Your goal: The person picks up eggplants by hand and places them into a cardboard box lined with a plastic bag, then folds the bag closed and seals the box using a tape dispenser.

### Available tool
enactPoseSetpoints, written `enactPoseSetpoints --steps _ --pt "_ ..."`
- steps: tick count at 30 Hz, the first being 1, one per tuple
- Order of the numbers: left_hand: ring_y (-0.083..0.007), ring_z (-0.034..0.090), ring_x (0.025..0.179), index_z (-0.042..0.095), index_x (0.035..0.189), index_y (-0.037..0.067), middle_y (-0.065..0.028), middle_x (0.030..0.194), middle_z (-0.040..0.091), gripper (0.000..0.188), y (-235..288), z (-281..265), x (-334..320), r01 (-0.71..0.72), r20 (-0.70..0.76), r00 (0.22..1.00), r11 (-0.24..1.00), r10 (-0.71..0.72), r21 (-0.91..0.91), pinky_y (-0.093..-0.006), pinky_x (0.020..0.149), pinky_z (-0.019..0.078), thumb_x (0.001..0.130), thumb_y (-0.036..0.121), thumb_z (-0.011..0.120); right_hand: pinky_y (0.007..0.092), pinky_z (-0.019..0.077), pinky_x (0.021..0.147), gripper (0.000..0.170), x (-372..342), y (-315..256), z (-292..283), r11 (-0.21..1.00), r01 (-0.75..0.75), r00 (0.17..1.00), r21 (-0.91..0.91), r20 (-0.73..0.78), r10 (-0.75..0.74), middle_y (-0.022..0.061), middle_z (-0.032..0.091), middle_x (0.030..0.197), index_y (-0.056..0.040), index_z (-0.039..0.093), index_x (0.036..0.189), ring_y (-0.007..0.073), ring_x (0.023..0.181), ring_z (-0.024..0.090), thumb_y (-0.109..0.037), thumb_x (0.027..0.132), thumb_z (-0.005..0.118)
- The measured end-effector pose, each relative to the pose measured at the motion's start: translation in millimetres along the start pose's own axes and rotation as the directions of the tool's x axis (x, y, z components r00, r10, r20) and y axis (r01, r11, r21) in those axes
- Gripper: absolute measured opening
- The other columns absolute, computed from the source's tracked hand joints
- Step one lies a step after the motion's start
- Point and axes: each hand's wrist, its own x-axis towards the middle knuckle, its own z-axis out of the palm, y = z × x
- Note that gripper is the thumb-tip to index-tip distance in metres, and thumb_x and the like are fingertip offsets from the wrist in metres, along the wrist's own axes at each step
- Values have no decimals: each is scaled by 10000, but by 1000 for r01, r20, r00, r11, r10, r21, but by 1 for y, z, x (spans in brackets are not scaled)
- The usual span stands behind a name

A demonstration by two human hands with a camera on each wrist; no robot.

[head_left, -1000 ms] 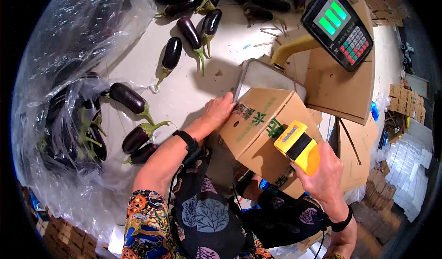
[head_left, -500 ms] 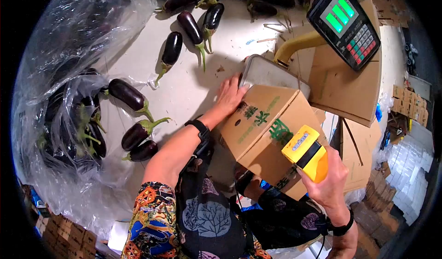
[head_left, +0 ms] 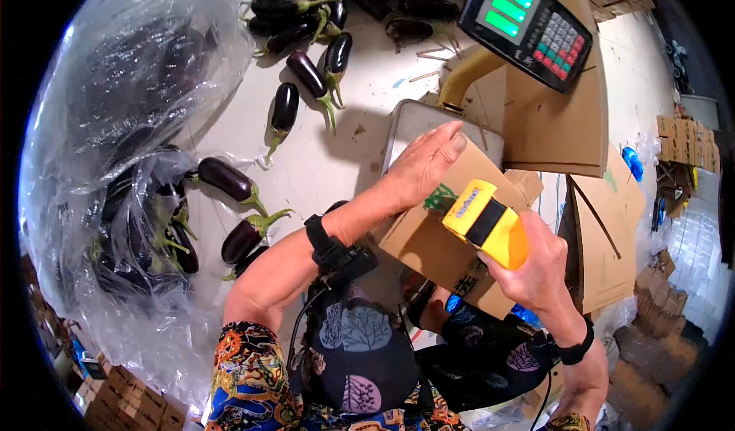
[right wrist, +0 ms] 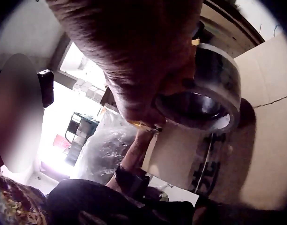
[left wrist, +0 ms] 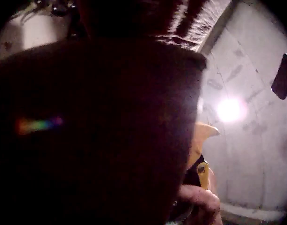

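Observation:
A cardboard carton (head_left: pixel 409 243) with green print sits tilted in front of the person, its upper corner overlapping the scale's metal plate (head_left: pixel 408 123). My right hand (head_left: pixel 538 266) grips a yellow tape dispenser (head_left: pixel 507 239) over the carton's near side. In the right wrist view, the dispenser's roll of clear tape (right wrist: pixel 220 77) hangs beneath the hand, close to the cardboard. My left hand (head_left: pixel 423 169) lies across the carton's top with its fingers extended, hiding much of the print. Mostly dark, the left wrist view shows the dispenser's yellow edge (left wrist: pixel 198 140) and right-hand fingers (left wrist: pixel 199 197).
The scale's lit display (head_left: pixel 528 25) stands at the back right, beside an open cardboard box (head_left: pixel 555 125). Several loose eggplants (head_left: pixel 284 109) lie on the white surface to the left. Clear plastic sheeting (head_left: pixel 153 63) covers more eggplants. Another cardboard piece (head_left: pixel 609 232) leans at the right.
My left hand has moved from the carton's left edge up and right onto its top. The right hand keeps its grip on the tape dispenser over the carton. The view has shifted slightly.

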Motion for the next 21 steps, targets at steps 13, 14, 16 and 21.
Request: enactPoseSetpoints --steps 13,14,16,21 --pt "-387 634 976 364 1464 164 -203 1247 606 499 72 16 -1 217 -100 963 500 -249 838 -509 853 507 1013 375 388 468 543 657 517 -61 34 -44 998 -13 993 -54 118 19 180 624 855 -59 518 1024 382 768 658 -350 720 818" --pt "-401 637 964 341 1478 192 -201 1208 621 512 57 13 0 140 -68 984 468 -166 872 -515 843 509 1007 386 394 468 543 658 514 -79 47 -47 999 -11 995 -43 102 16 177 622 858 -63 517 1021 381 765 658 -354 722 817" --pt "-420 640 947 336 1483 227 -196 1181 631 517 23 3 0 -33 34 999 389 5 921 -521 827 512 998 392 405 458 539 656 520 -120 77 -51 997 -70 997 -41 38 71 172 611 856 -65 523 1023 370 786 653 -312 691 837" --pt "-416 619 942 514 1340 140 -199 1301 553 399 46 9 -5 -137 71 985 466 157 874 -486 816 491 996 308 401 429 528 665 583 -212 129 -40 985 -168 985 -35 -41 166 166 597 838 -37 539 1094 365 787 630 -235 645 853"
